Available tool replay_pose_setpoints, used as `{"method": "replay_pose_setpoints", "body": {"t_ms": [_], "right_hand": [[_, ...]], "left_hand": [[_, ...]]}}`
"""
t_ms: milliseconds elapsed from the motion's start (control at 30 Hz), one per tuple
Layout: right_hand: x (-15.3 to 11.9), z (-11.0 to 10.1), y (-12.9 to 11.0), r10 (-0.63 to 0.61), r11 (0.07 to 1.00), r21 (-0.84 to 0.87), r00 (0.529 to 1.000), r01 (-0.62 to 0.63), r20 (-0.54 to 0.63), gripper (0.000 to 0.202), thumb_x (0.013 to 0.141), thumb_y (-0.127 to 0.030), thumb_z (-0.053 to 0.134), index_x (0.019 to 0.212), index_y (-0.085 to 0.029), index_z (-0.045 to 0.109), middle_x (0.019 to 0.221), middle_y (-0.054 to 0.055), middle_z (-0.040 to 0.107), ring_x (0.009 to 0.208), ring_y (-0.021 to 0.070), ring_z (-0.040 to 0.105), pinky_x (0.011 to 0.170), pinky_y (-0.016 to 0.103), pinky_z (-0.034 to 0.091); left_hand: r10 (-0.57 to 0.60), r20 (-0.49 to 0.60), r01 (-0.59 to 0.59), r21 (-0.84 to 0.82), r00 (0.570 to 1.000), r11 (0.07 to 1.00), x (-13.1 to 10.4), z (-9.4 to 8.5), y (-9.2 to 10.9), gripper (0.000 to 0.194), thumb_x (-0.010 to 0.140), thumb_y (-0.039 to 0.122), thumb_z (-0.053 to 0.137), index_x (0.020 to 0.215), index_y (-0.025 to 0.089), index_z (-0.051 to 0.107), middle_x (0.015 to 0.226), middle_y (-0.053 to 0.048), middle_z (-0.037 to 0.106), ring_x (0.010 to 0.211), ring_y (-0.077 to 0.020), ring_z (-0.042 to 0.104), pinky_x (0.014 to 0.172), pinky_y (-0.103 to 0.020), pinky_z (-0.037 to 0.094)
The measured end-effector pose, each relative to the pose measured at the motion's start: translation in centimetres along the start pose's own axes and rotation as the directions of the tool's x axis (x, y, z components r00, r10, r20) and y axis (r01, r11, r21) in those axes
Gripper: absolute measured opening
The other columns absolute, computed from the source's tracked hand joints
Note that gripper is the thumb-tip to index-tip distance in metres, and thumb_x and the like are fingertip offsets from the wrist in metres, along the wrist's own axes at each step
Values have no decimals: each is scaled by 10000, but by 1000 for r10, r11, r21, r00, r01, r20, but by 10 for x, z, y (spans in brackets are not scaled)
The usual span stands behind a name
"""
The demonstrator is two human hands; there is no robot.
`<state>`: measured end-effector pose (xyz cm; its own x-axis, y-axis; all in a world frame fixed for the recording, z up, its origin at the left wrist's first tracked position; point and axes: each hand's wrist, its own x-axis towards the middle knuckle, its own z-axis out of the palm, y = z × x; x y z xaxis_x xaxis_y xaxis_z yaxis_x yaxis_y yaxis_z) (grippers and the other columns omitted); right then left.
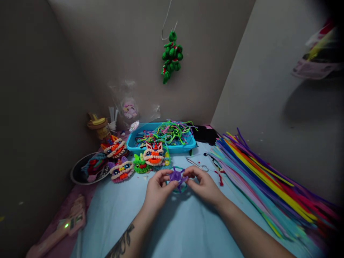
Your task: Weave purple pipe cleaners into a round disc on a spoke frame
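The person's left hand (158, 188) grasps one side of the purple piece (176, 175) between thumb and fingers; the right hand (204, 184) pinches a prong at its other side. The piece sits between them, just above the blue cloth (115, 211), with a teal ring (176, 191) around its middle. Two-sided fingertip holding probably steadies something so soft while leaving its centre visible (whether the ring is fastened to it, one cannot tell).

The stems (258, 172) lie fanned at the right, likely for easy picking by colour, and the scissors (197, 164) rest just beyond the right hand, seemingly for quick reach. Ahead, the tray (161, 147) contains tangled scraps (174, 132). The white head (154, 154) hides part of its front and, with the green head (141, 164), would obstruct a straight reach there. The purple head (121, 170) and bowl (73, 175) crowd the left; nearer lies the glue gun (72, 224).
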<state>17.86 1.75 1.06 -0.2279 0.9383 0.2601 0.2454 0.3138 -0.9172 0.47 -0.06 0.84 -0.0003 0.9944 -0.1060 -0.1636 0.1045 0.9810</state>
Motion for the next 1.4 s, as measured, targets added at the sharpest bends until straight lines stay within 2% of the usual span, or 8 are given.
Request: {"method": "replay_pose_setpoints", "body": {"t_ms": [300,567,800,967,1100,1233,1300,1400], "right_hand": [[-4,3,2,-28,999,-25,996,31,90,415,594,-33,475,963,-219,512,910,3,554,887,160,529,823,291,425],[-6,9,2,-19,1000,-4,998,20,52,370,632,-49,489,960,-222,492,875,-3,544,842,156,531,775,277,441],[-7,11,8,-119,991,-69,992,116,-42,340,750,-205,618,1062,-222,485,969,35,555,881,176,537,797,304,445],[-8,10,7,-330,916,-298,928,270,-173,81,772,-188,622,786,-222,550,853,28,544,850,195,535,798,353,417],[-13,11,-1,-432,853,-325,902,408,-2,120,789,-120,573,746,-232,573,712,11,589,739,177,539,724,339,434],[-16,13,-6,-446,827,-272,869,491,213,183,810,-89,496,828,-239,598,733,23,625,740,173,558,704,323,460],[-15,12,-6,-407,860,-263,899,436,161,184,821,-101,482,879,-237,592,761,30,626,746,173,569,693,315,466],[-13,10,-2,-327,921,-244,943,304,-60,138,829,-136,499,912,-225,563,781,27,605,716,161,567,653,288,464]], "left_hand": [[-2,-14,2,26,1000,1000,0,2,2,391,560,229,787,902,128,627,702,-23,662,576,-118,583,564,-225,449],[-2,-8,2,0,1000,1000,1,1,-1,401,553,254,801,891,134,622,682,-18,663,555,-120,584,558,-234,453],[-56,18,58,-114,998,992,2,-1,-3,445,542,303,827,886,136,597,669,-16,688,556,-112,604,588,-230,458],[-91,-14,87,-171,996,981,0,2,2,483,500,318,847,863,138,584,625,-8,683,552,-118,610,607,-238,463],[-24,-102,7,-169,994,986,-1,3,3,439,544,293,821,879,151,575,646,7,675,570,-108,602,605,-221,448],[22,-134,-42,-156,991,987,1,2,-1,396,588,270,792,894,166,564,643,23,657,574,-104,593,593,-214,436],[25,-127,-42,-136,992,990,1,2,-3,404,580,277,796,894,167,567,653,18,657,580,-110,595,586,-215,434],[30,-106,-40,-94,994,995,-1,4,-2,402,579,303,796,887,161,579,655,9,657,567,-110,582,569,-214,425]]}}
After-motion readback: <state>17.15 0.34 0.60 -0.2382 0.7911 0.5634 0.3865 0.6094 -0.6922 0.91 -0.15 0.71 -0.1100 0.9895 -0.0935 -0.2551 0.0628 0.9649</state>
